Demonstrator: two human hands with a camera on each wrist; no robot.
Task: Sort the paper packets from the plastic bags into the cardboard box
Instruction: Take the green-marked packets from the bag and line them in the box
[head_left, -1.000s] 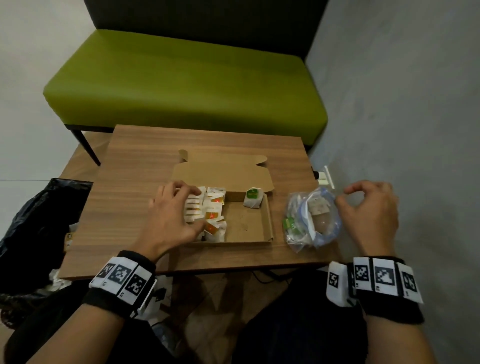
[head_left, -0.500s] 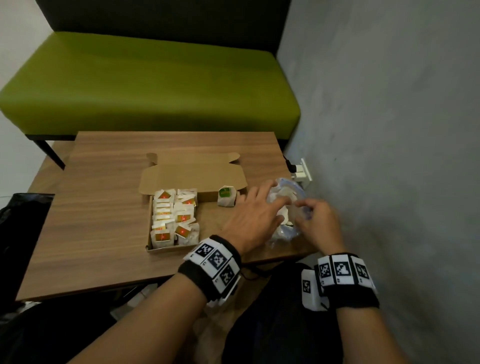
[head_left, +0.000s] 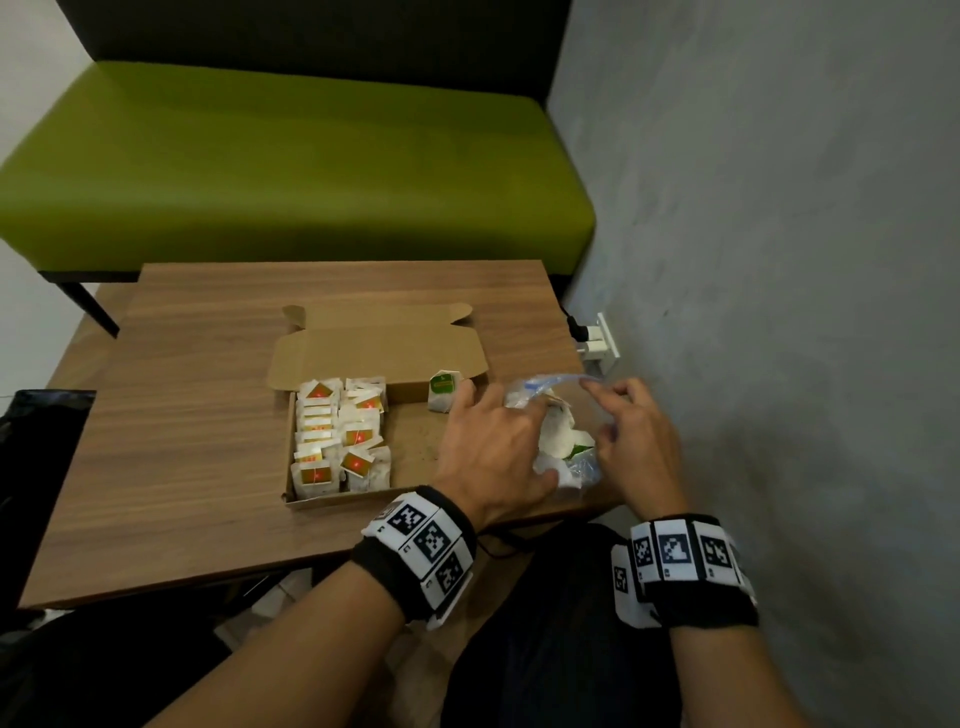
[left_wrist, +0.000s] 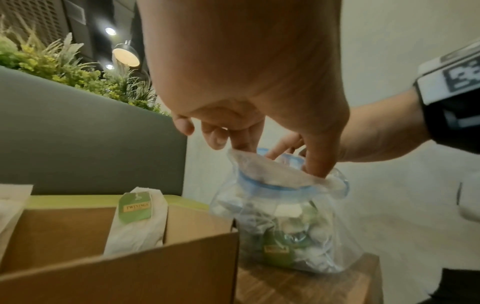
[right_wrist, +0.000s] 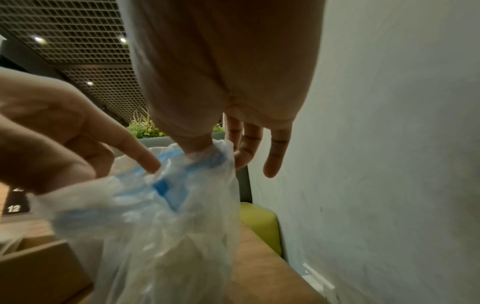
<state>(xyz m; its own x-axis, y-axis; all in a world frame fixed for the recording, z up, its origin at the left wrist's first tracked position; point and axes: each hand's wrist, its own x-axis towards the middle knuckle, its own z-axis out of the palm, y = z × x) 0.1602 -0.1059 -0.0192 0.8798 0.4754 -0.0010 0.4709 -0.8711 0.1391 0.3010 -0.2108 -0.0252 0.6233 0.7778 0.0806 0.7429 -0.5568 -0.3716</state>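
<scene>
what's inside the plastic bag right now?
The plastic bag holds white paper packets, some with green tags. The left hand covers its mouth in the head view, so a count isn't possible.

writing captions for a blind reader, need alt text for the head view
Both hands work at the mouth of a clear zip bag of tea bags, left hand and right hand, beside an open cardboard box holding rows of red-tagged tea bags.

Head view looks down from above—both wrist views sit low, close, sharing the plastic bag (left_wrist: 280, 216).
</scene>
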